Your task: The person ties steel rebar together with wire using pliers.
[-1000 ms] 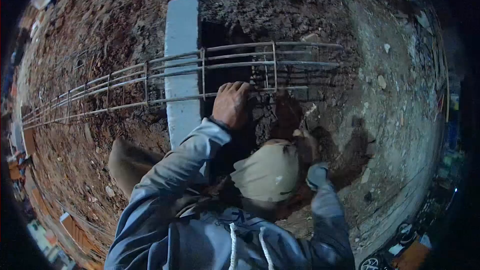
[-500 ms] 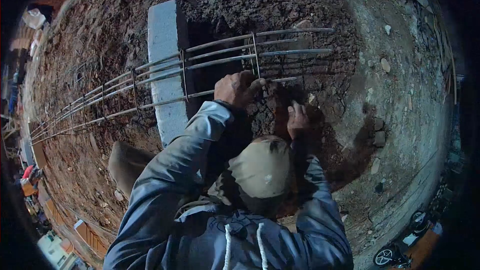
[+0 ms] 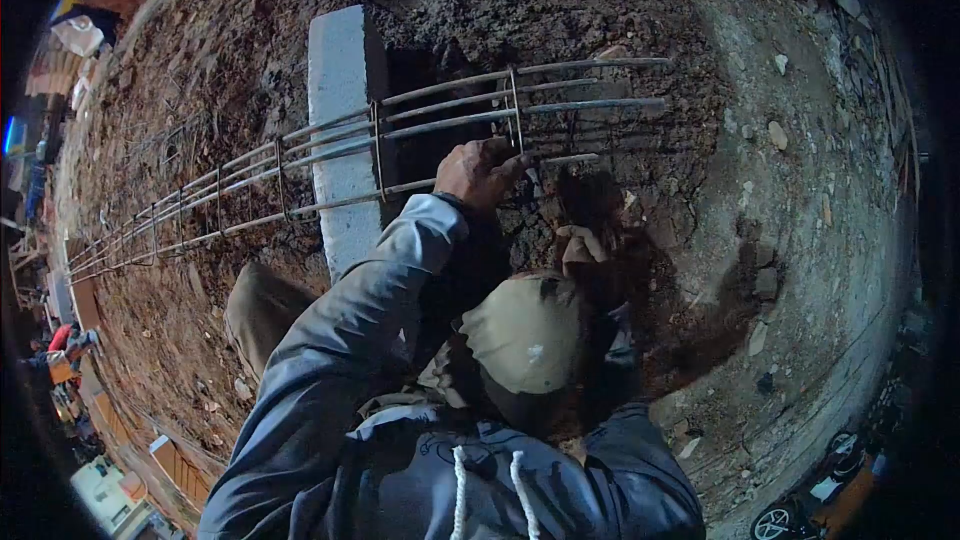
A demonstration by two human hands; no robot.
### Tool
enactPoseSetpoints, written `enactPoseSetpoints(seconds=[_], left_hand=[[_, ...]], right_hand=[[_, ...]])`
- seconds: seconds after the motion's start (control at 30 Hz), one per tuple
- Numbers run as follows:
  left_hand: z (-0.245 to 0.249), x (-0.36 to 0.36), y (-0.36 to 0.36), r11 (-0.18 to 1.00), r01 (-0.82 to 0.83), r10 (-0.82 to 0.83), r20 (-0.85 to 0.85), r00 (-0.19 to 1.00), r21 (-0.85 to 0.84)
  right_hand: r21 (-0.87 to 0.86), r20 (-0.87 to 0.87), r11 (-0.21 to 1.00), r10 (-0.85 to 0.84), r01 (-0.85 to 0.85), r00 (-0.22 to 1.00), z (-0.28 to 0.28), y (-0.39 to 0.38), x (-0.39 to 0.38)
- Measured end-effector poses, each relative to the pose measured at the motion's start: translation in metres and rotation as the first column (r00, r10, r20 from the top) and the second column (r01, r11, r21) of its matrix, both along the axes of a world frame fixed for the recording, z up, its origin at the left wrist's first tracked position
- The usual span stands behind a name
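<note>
A long rebar cage (image 3: 350, 145), with several bars and thin square stirrups, runs from the far left to the centre. Near its right end, my left hand (image 3: 480, 175) is closed at the lower bar, by the bottom corner of a stirrup (image 3: 516, 110). Below and to the right, my right hand (image 3: 583, 248) is held in shadow with fingers curled, apart from the bars. Whether anything is inside those fingers I cannot make out. Under the cage lies a pale block (image 3: 340, 90), which props it above the soil.
Dark, lumpy soil (image 3: 560, 10) surrounds the cage, with paler stony ground (image 3: 800, 240) to the right. My bent khaki knees (image 3: 525, 335) are close below my hands. A person in red (image 3: 62, 338) is at the far left edge, and a wheel (image 3: 770, 523) shows at bottom right.
My right hand has drawn slightly down and left, towards my body. The left hand keeps its place on the cage. The whole view has shifted a little.
</note>
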State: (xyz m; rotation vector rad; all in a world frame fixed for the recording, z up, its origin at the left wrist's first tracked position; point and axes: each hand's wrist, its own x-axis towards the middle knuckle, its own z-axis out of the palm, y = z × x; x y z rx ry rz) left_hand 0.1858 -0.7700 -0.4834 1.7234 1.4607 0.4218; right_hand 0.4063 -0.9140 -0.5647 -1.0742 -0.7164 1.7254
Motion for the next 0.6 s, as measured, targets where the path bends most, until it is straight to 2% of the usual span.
enactPoseSetpoints(seconds=[0.2,0.3,0.37,0.4,0.47,0.5,0.53,0.57,0.6], left_hand=[[0.002,0.000,0.010,0.988,0.089,-0.082,0.059,0.995,-0.129],[-0.011,0.000,0.011,0.991,0.085,-0.083,0.026,0.996,-0.100],[-0.020,0.001,0.011,0.984,0.157,-0.151,-0.077,0.985,0.083],[-0.010,0.002,0.006,0.998,0.058,-0.059,0.029,0.998,0.024],[-0.002,0.006,0.001,0.996,0.045,-0.043,-0.024,0.999,0.073],[0.000,0.007,0.001,0.993,0.030,-0.023,-0.070,0.997,0.115],[0.002,0.006,0.002,0.996,0.052,-0.050,-0.038,0.998,0.069],[0.003,0.006,0.002,0.997,0.051,-0.048,-0.041,0.998,0.065],[0.007,0.007,0.001,0.996,0.051,-0.047,-0.053,0.997,0.069]], right_hand=[[-0.113,-0.122,0.993,-0.049,0.035,0.991,-0.004,-0.009,-0.019],[-0.149,-0.173,0.987,-0.092,0.067,0.981,-0.008,-0.005,-0.028],[-0.172,-0.198,0.980,-0.138,0.104,0.970,-0.011,0.006,-0.033],[-0.182,-0.201,0.975,-0.167,0.130,0.965,-0.012,0.013,-0.036],[-0.198,-0.172,0.958,-0.242,0.207,0.955,-0.016,0.034,-0.039],[-0.219,-0.103,0.935,-0.308,0.281,0.946,-0.020,0.047,-0.041],[-0.164,-0.274,0.965,-0.244,0.205,0.930,-0.018,0.055,-0.039],[-0.168,-0.276,0.965,-0.244,0.203,0.930,-0.027,0.064,-0.038],[-0.045,-0.363,0.983,-0.184,0.180,0.913,-0.043,0.073,-0.038]])
